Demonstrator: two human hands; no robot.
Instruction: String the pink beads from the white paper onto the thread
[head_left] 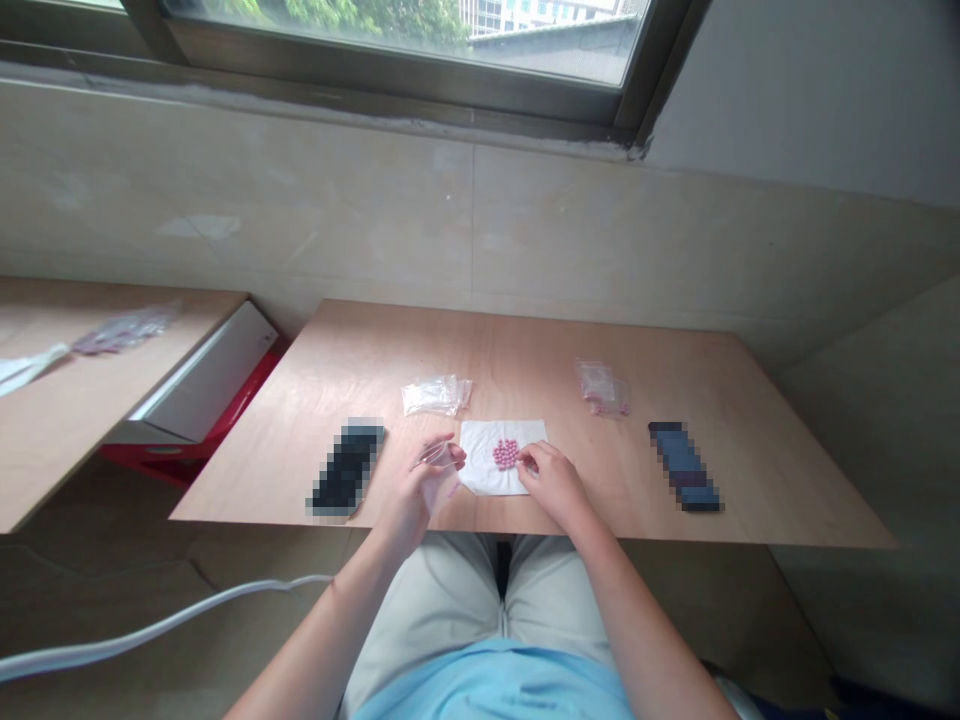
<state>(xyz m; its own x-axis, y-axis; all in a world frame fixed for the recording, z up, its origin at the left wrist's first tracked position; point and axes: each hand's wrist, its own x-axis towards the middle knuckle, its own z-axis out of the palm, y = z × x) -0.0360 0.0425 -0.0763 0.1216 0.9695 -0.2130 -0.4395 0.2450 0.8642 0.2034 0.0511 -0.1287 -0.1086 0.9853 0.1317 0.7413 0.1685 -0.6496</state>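
A white tissue [487, 470] lies near the front edge of the wooden table [525, 350], with a small heap of pink beads [506, 453] on it. My right hand [553, 478] rests at the tissue's right side, its fingertips pinched together right beside the beads. My left hand [426, 480] is just left of the tissue, fingers closed on a small clear plastic bag [439, 462] held a little above the table.
A pile of empty clear bags [436, 395] lies behind my left hand. A small bag with pink beads [604, 390] lies further right. Two blurred dark flat objects lie at left [346, 468] and right [684, 466]. A second table [67, 400] and a white box [206, 380] stand to the left.
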